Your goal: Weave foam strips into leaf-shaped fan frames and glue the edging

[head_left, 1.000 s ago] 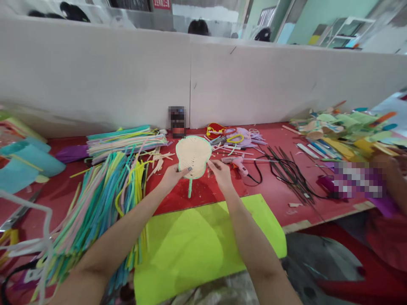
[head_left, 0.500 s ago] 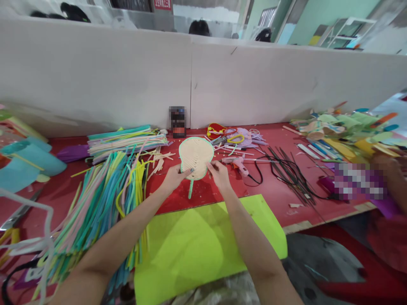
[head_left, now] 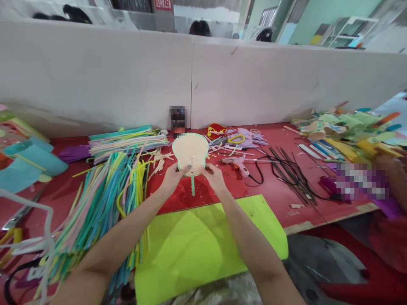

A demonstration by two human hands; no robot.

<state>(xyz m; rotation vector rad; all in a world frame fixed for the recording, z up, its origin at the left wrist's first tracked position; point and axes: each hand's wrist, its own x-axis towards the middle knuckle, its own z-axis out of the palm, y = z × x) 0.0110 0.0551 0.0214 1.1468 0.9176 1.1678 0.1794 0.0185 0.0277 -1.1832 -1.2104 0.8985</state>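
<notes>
With the hand fan (head_left: 190,150) as the clock's centre, the nearest trouble lies at 8 o'clock: the left forearm (head_left: 127,224) reaches over the near bundle of chenille stems (head_left: 98,203), and a sideways sweep could drag stems out of order. At the centre, the left hand (head_left: 173,176) has its grip pinched on the fan's rim at 8 o'clock, thumb across the face, while the right hand (head_left: 215,177) pinches the rim at 4 o'clock; squeezing unevenly could buckle the cream panel or loosen its mint edging. The fan is held over the red bench (head_left: 276,135), handle (head_left: 193,186) at 6 o'clock; I cannot tell whether its tip touches down. A careless swing toward 3 o'clock could knock the pink glue gun (head_left: 241,165), and its heat cannot be judged. Counted outward: one lime sheet (head_left: 178,245) at 6 o'clock, two hands, one fan with one handle, one glue gun, two bundles of chenille stems, the farther bundle (head_left: 127,142) at 9 o'clock, their stems too many to count, one pair of yellow-handled scissors (head_left: 237,139) toward 2 o'clock, and one white partition (head_left: 254,84) at 12 o'clock.
</notes>
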